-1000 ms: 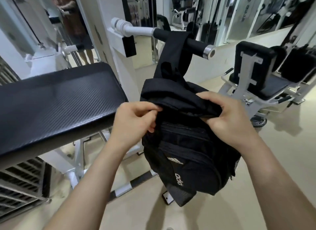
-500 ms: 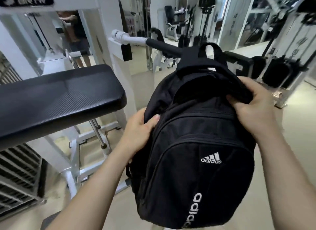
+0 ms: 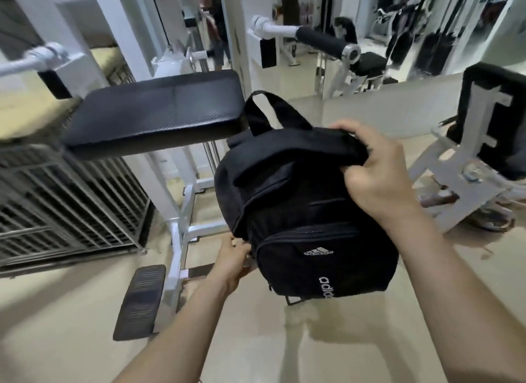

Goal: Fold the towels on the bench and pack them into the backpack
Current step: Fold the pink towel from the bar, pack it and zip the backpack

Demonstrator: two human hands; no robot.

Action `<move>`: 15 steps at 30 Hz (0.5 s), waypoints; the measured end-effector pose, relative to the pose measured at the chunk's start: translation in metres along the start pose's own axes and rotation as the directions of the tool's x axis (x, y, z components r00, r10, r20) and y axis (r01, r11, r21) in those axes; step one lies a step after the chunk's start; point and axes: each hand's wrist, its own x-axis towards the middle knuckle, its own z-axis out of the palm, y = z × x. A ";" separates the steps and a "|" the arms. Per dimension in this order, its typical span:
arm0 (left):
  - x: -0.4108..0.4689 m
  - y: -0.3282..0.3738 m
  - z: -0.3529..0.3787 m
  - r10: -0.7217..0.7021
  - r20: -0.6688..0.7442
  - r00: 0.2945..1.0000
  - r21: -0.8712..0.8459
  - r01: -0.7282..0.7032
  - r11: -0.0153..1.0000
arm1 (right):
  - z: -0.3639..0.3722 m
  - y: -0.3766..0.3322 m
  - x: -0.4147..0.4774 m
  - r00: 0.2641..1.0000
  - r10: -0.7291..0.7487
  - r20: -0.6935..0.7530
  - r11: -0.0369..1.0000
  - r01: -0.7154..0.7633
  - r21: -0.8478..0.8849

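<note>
A black backpack with a white logo hangs in the air in front of me, off the handle bar. My right hand grips the fabric at its top right edge. My left hand holds its lower left side, with the fingertips hidden behind the bag. Its carry loop stands up at the top. The black padded bench is to the left, level with the bag's top. No towel shows in this view.
A white machine frame with a black-gripped handle bar stands behind the bag. A black footplate lies on the floor at lower left. A metal grille is at far left, another padded machine at right.
The backpack has come off the handle bar and dropped lower in front of me. My left hand has slid from its upper side down to its lower left edge.
</note>
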 end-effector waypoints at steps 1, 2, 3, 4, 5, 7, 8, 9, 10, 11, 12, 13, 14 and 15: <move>0.003 0.000 0.004 0.045 -0.070 0.997 0.094 -0.038 0.995 | -0.003 0.001 0.002 1.000 -0.006 0.016 1.000 0.006 0.016; 0.004 0.003 0.007 0.124 -0.142 0.982 0.261 -0.084 0.962 | -0.007 0.003 0.005 1.000 -0.005 0.022 1.000 0.004 0.026; 0.005 0.005 0.008 0.201 -0.197 0.960 0.428 -0.100 0.898 | -0.011 0.004 0.009 1.000 0.005 0.021 0.999 -0.006 0.036; 0.007 0.007 0.010 0.264 -0.230 0.937 0.512 -0.114 0.851 | -0.015 0.005 0.013 1.000 0.022 0.014 0.998 -0.023 0.051; 0.008 0.011 0.012 0.302 -0.239 0.923 0.525 -0.139 0.840 | -0.020 0.006 0.016 0.999 0.045 0.006 0.996 -0.045 0.072; 0.004 0.018 0.014 0.268 -0.229 0.936 0.347 -0.179 0.921 | -0.028 0.009 0.019 0.997 0.074 -0.001 0.990 -0.073 0.119; 0.002 0.021 0.014 0.220 -0.187 0.958 0.229 -0.175 0.958 | -0.032 0.011 0.020 0.997 0.075 -0.003 0.987 -0.074 0.143; 0.001 0.021 0.011 0.166 -0.119 0.979 0.130 -0.150 0.980 | -0.035 0.013 0.020 0.997 0.076 -0.003 0.983 -0.075 0.165; 0.000 0.022 0.006 0.140 -0.043 0.989 0.110 -0.135 0.985 | -0.038 0.016 0.021 0.997 0.083 -0.004 0.979 -0.081 0.186; -0.001 0.022 0.000 0.138 0.015 0.990 0.130 -0.139 0.982 | -0.040 0.021 0.023 0.996 0.092 -0.009 0.976 -0.088 0.199; -0.004 0.023 -0.007 0.141 0.053 0.989 0.199 -0.149 0.969 | -0.041 0.026 0.024 0.994 0.108 -0.020 0.974 -0.102 0.200; -0.007 0.026 -0.016 0.134 0.091 0.987 0.272 -0.154 0.950 | -0.042 0.033 0.026 0.991 0.132 -0.032 0.973 -0.124 0.193; -0.012 0.029 -0.025 0.128 0.132 0.983 0.354 -0.167 0.920 | -0.041 0.042 0.027 0.986 0.160 -0.041 0.972 -0.150 0.180; -0.018 0.035 -0.034 0.131 0.163 0.978 0.441 -0.191 0.877 | -0.041 0.051 0.027 0.981 0.186 -0.048 0.971 -0.176 0.160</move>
